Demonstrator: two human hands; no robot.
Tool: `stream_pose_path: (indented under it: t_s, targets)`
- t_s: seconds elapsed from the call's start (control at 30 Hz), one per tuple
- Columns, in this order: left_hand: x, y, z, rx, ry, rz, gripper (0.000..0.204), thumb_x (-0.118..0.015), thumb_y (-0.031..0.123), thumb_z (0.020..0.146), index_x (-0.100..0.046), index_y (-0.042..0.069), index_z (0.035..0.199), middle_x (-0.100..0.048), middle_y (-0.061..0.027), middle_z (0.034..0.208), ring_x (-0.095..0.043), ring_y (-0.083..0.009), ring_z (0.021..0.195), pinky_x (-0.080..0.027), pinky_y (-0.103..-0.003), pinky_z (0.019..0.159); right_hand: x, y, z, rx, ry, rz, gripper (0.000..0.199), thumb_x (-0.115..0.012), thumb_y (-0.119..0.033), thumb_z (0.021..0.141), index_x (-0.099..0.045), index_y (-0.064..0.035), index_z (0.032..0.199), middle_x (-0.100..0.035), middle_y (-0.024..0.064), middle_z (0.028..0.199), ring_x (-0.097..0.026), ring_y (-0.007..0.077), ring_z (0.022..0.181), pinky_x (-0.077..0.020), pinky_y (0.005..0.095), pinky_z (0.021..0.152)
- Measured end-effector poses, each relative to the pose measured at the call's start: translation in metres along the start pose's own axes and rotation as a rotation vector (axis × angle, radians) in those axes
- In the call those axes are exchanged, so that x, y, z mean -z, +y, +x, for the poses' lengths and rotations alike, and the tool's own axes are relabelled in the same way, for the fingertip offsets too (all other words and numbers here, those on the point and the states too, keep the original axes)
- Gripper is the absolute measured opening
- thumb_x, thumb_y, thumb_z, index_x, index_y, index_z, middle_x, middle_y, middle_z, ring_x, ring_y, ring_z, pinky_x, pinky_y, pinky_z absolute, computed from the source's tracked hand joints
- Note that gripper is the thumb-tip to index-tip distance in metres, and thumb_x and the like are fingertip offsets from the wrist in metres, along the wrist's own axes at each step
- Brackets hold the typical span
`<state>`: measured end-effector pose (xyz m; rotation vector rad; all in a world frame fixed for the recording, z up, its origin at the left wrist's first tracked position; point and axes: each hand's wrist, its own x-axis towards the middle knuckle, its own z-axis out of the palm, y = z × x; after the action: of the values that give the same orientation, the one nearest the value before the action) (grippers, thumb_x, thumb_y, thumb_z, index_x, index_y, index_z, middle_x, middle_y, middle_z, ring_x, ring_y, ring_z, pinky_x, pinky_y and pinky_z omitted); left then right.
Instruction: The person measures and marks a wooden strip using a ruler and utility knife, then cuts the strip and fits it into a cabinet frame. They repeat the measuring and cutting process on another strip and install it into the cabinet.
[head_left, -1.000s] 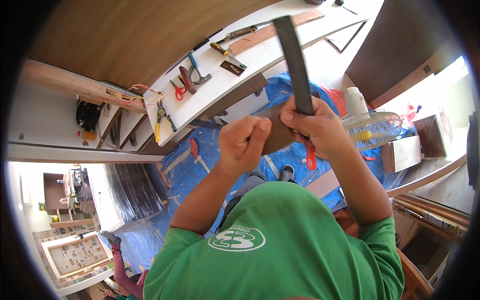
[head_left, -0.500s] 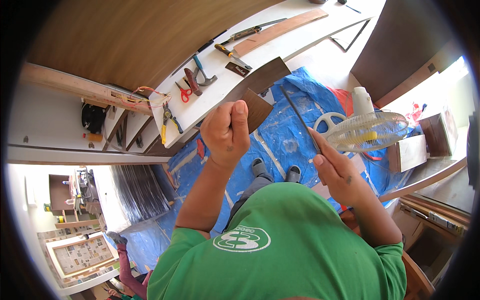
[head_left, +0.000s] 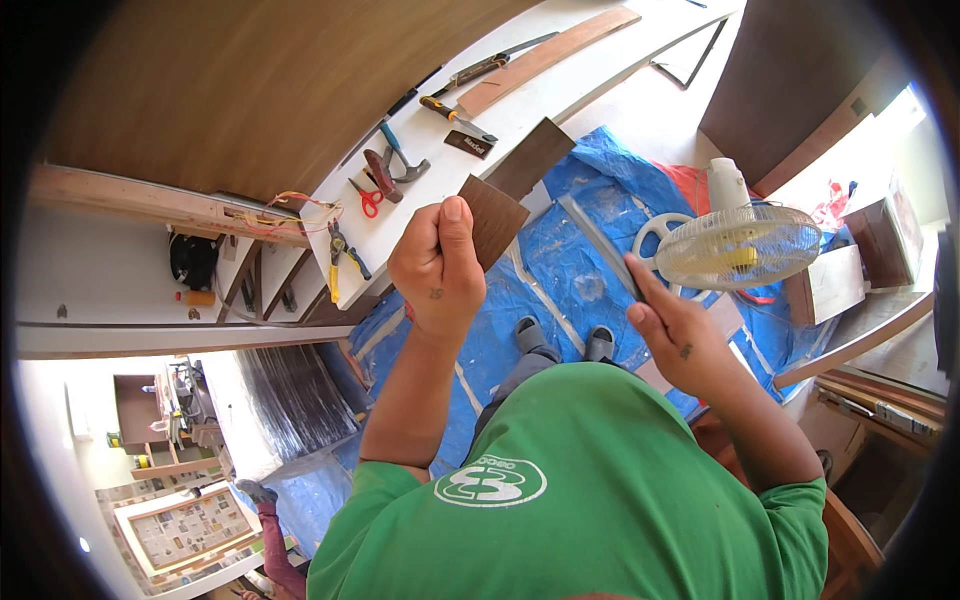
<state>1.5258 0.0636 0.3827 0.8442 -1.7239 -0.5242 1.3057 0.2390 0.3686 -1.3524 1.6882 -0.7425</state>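
Ok so your left hand [head_left: 438, 262] is clenched round the brown board [head_left: 497, 216], thumb up top, and most of its fingers are tucked behind where you can't see them. One corner of the board is hidden by the fist too. Your right hand [head_left: 680, 335] is gripping the flat grey bar [head_left: 600, 243] by its near end, which is mostly covered by your fingers, so tbh the exact hold is hard to make out. Board and bar are apart, both up in front of you over the blue tarp [head_left: 590, 288]. There's a brown panel [head_left: 533, 160] past the board, partly hidden by it; can't tell if it's fixed to the table [head_left: 518, 115] or loose.

Lower L, someone else's leg [head_left: 274, 540] is cut off at the pic edge. The brown tool [head_left: 382, 172] by the hammer overlaps it, can't ID it.

Counts, approx L to R on the table: 1 pliers [head_left: 336, 258] at the edge, 1 red scissors [head_left: 371, 203], 1 hammer [head_left: 391, 136], 1 chisel [head_left: 437, 106] w/ yellow-black handle, 1 long wood strip [head_left: 550, 62]. Off the table: 1 fan [head_left: 738, 250] to your R, 2 boxes [head_left: 837, 283] past it, 2 sandals [head_left: 530, 336] on your feet.
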Motion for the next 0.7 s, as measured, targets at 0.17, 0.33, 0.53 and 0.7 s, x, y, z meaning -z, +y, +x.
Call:
stream_pose_path:
  t_s: [0.17,0.33,0.53,0.7]
  targets:
    - [-0.007,0.013,-0.004,0.170,-0.095,-0.160,0.028,-0.058,0.015,0.109,-0.064,-0.003,0.088,-0.054,0.0030,0.077,-0.044,-0.0037,0.073,-0.036,-0.021,0.065,0.011,-0.011,0.022,0.462,0.183,0.003,0.057,-0.059,-0.021,0.106,-0.042,-0.0117,0.160,-0.069,0.0194,0.090,-0.068,0.0398,0.081,-0.0535,0.0439,0.075]
    - [-0.010,0.019,0.002,0.275,-0.175,-0.279,0.029,-0.061,0.016,0.108,-0.067,-0.003,0.088,-0.056,0.0037,0.074,-0.044,-0.0039,0.070,-0.037,-0.022,0.062,0.021,-0.020,0.035,0.466,0.100,0.031,0.056,-0.062,-0.018,0.105,-0.046,-0.0093,0.158,-0.065,0.0175,0.085,-0.065,0.0328,0.075,-0.0517,0.0395,0.073]
    - [-0.003,0.018,0.005,0.405,-0.206,-0.352,0.030,-0.061,0.019,0.108,-0.068,-0.003,0.088,-0.056,0.0046,0.076,-0.045,-0.0044,0.073,-0.038,-0.022,0.066,0.019,-0.010,0.019,0.515,0.102,0.037,0.055,-0.065,-0.019,0.104,-0.049,-0.0095,0.156,-0.065,0.0177,0.081,-0.065,0.0333,0.070,-0.0516,0.0413,0.069]
    - [0.000,0.013,0.004,0.402,-0.248,-0.335,0.030,-0.062,0.020,0.107,-0.068,-0.003,0.088,-0.057,0.0049,0.077,-0.045,-0.0044,0.074,-0.038,-0.022,0.067,0.020,0.006,0.016,0.460,0.047,-0.037,0.054,-0.066,-0.017,0.103,-0.051,-0.0083,0.155,-0.066,0.0164,0.079,-0.065,0.0317,0.067,-0.0526,0.0393,0.069]
